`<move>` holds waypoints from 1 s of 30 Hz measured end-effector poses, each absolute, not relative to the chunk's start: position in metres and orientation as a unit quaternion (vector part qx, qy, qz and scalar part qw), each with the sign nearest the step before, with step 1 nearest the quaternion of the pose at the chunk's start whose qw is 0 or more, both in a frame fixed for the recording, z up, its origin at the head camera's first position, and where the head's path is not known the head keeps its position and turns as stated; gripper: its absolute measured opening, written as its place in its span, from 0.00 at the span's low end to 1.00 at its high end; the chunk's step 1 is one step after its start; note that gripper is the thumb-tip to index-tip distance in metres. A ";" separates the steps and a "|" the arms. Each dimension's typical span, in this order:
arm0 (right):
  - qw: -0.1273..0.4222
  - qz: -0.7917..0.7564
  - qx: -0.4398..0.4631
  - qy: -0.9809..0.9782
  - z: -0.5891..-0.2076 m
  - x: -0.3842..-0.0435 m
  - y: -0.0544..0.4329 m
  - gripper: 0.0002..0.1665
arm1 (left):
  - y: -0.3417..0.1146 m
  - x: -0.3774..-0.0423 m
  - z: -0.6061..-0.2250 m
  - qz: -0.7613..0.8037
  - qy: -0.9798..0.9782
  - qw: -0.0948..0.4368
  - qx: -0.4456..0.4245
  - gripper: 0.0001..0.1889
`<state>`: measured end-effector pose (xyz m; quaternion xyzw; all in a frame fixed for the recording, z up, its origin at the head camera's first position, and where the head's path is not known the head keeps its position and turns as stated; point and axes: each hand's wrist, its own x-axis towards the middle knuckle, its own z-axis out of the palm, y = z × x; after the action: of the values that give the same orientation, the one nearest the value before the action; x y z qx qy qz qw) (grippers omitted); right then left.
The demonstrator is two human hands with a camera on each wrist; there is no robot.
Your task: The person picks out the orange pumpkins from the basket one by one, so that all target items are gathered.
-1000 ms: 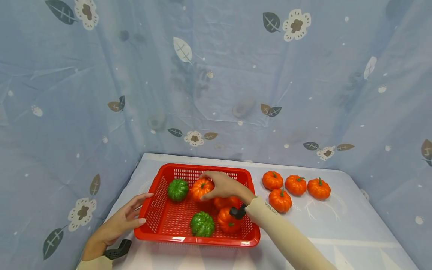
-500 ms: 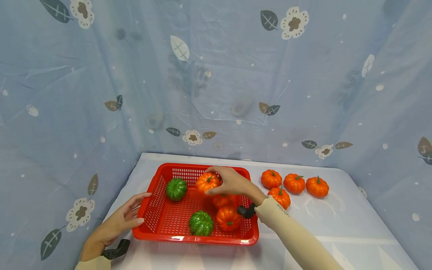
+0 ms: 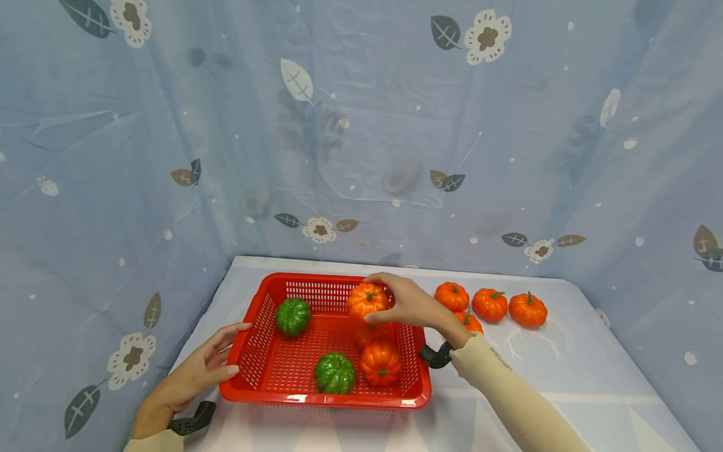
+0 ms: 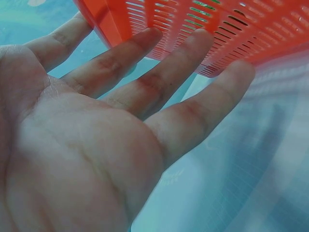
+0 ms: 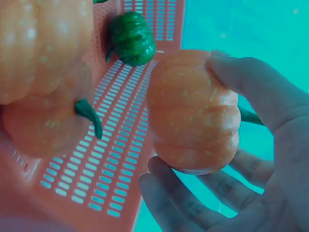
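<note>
My right hand (image 3: 415, 304) grips a small orange pumpkin (image 3: 367, 302), thumb on one side and fingers on the other, raised over the back right of a red plastic basket (image 3: 265, 397). In the right wrist view, the same orange pumpkin (image 5: 193, 113) shows its green stem toward the palm. Fingertips of my left hand (image 3: 194, 373) touch the basket's left side, the fingers nearly straight against the slotted wall (image 4: 174, 29). Inside the basket lie two green pumpkins (image 3: 335, 373) and an orange pumpkin (image 3: 381, 363). Another orange one (image 3: 369, 336) is partly hidden below the raised pumpkin.
Several orange pumpkins (image 3: 489, 305) stand on the white-covered table (image 3: 587, 370) right of the basket, one partly behind my right wrist. A blue patterned curtain (image 3: 361, 157) closes off the back and sides.
The right hand has lifted the orange pumpkin from the basket's middle and carried it to the right. The left hand stays at the basket's left side.
</note>
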<state>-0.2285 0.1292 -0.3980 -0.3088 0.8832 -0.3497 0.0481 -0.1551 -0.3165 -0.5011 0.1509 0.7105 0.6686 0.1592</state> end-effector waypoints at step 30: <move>0.020 -0.400 -0.193 0.896 -0.407 -0.192 0.222 0.44 | -0.319 -0.156 -0.503 0.689 0.680 0.168 0.187 0.39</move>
<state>-0.1918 0.2219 -0.4065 -0.1926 0.8959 -0.3998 0.0201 -0.1565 -0.3193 -0.5031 0.1871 0.6802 0.6886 0.1682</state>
